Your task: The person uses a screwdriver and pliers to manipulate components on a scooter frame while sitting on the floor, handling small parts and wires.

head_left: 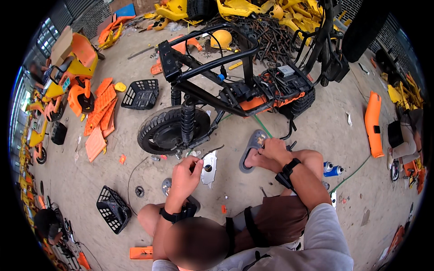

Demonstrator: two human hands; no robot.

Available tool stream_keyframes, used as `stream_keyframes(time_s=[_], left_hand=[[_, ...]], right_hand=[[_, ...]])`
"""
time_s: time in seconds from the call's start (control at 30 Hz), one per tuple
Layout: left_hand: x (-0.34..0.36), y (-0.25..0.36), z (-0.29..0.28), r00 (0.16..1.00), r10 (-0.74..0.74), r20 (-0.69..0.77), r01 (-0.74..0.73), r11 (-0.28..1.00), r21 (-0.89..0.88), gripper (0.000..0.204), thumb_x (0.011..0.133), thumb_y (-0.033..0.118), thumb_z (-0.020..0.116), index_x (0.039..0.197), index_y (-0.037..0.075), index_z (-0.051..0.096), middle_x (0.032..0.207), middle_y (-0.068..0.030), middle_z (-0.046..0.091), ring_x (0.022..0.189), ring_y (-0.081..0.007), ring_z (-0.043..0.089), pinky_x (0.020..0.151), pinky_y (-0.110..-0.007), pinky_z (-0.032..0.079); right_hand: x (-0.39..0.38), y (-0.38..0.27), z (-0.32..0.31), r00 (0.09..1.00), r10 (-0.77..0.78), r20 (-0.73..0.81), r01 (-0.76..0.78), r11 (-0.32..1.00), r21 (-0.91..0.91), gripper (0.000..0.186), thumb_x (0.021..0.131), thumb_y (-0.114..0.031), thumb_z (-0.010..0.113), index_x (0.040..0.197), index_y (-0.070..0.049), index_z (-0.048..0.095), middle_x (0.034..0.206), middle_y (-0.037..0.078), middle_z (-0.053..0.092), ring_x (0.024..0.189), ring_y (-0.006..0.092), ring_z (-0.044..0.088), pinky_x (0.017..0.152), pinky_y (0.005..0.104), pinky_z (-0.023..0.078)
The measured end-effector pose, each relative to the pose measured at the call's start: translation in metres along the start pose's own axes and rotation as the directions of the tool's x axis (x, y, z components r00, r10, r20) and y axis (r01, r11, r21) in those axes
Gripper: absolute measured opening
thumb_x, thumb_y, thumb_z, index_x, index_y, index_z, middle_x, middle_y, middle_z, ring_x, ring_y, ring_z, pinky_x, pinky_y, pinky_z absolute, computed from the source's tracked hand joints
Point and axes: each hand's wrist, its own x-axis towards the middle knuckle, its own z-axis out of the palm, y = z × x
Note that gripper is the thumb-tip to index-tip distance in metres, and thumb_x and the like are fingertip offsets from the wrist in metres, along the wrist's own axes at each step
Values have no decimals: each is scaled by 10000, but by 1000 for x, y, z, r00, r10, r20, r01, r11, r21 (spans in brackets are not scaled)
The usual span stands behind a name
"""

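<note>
In front of me stands a stripped black scooter frame (212,63) with its rear wheel (174,128) on the left. My left hand (185,177) is closed in a pinch on a thin dark cable-like piece (215,149), whose curved end points toward the frame. Under that piece, a pale torn sheet with a dark round spot (209,174) lies on the floor. My right hand (275,150) is closed beside my right foot in a grey clog (251,147). Its fingers hide whatever may be in them. A short dark tool-like end (293,145) shows next to it.
Black plastic baskets lie at left (141,94) and lower left (113,210), near a small sprocket (139,191). Blue spray cans (333,171) are by my right knee. Orange panels (100,108), a long orange part (374,124) and a heap of dark metal parts (275,47) surround the frame.
</note>
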Motion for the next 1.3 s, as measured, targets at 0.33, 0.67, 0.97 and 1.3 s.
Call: stream_keyframes(time_s=[0.33, 0.67, 0.97, 1.3], left_hand=[[0, 2, 0, 999, -24, 34, 25, 999, -29, 198, 880, 194, 643, 854, -1, 630, 599, -125, 607, 494, -228, 554, 504, -332, 425], [-1, -4, 0, 998, -15, 59, 14, 1000, 14, 205, 885, 187, 653, 858, -16, 637, 608, -82, 599, 526, -136, 518, 506, -291, 409], [0, 3, 2, 997, -34, 63, 35, 999, -6, 195, 872, 186, 661, 848, -7, 642, 611, -113, 609, 517, -182, 546, 508, -309, 423], [3, -18, 9, 995, 100, 6, -101, 993, 60, 180, 867, 203, 641, 864, 23, 638, 719, -124, 645, 609, -264, 620, 582, -355, 480]], right_hand=[[0, -3, -3, 999, -26, 19, 26, 1000, 9, 436, 779, -429, 664, 1028, -72, 699, 971, 180, 688, 943, 331, 659, 816, 424, 527], [-1, -7, 0, 999, -31, -10, 32, 998, 60, 414, 781, -414, 666, 1051, -101, 688, 954, 148, 690, 931, 315, 659, 805, 416, 528], [-3, -3, 2, 998, -59, 4, 59, 998, 11, 390, 776, -414, 666, 1000, -96, 697, 942, 149, 692, 925, 319, 660, 808, 418, 525], [1, 4, 0, 991, -32, -129, 35, 999, 22, 381, 693, -412, 655, 863, -80, 732, 833, 171, 692, 831, 354, 667, 768, 447, 536]])
